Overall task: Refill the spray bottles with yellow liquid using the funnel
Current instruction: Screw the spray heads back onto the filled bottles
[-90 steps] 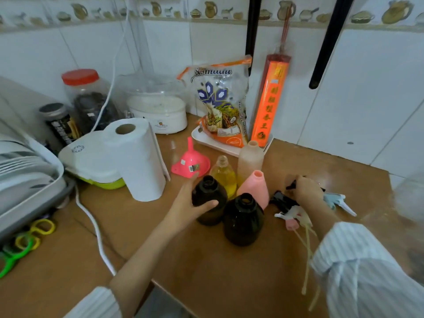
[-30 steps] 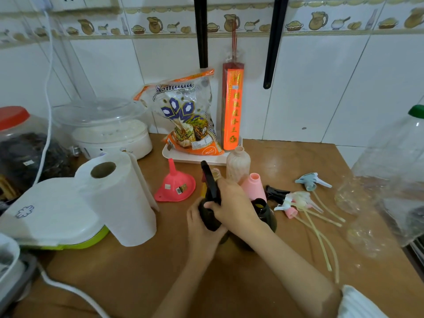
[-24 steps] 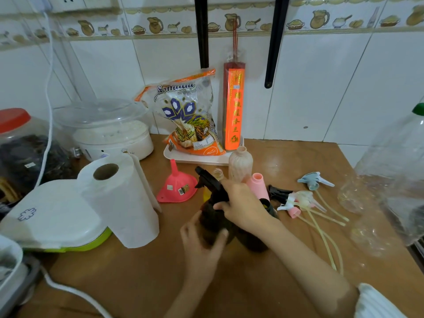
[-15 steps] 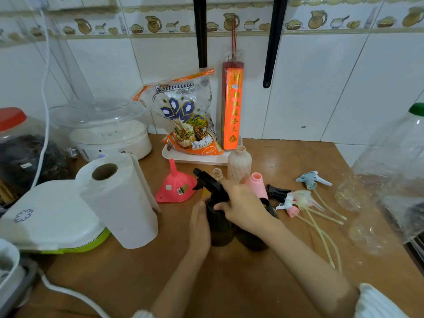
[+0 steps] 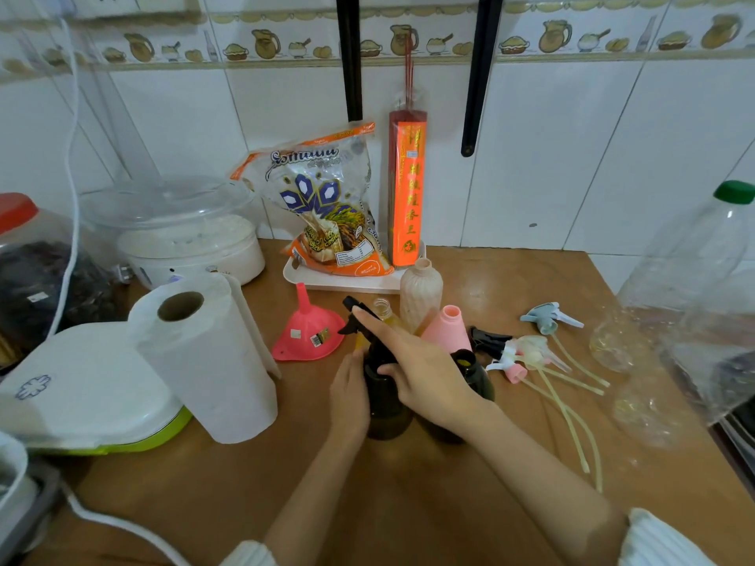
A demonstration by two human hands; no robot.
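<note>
Head view: near the table's middle, a dark spray bottle (image 5: 384, 402) stands upright, gripped at its side by the left hand (image 5: 349, 396), while its black trigger head (image 5: 359, 318) is held from above by the right hand (image 5: 416, 367), fingers partly extended.

My dark brown spray bottle (image 5: 386, 406) stands upright, black trigger head (image 5: 359, 318) on, beside a second open brown bottle (image 5: 470, 371), with the pink funnel (image 5: 306, 335) mouth-down behind and loose spray heads (image 5: 527, 349) lying right.
</note>
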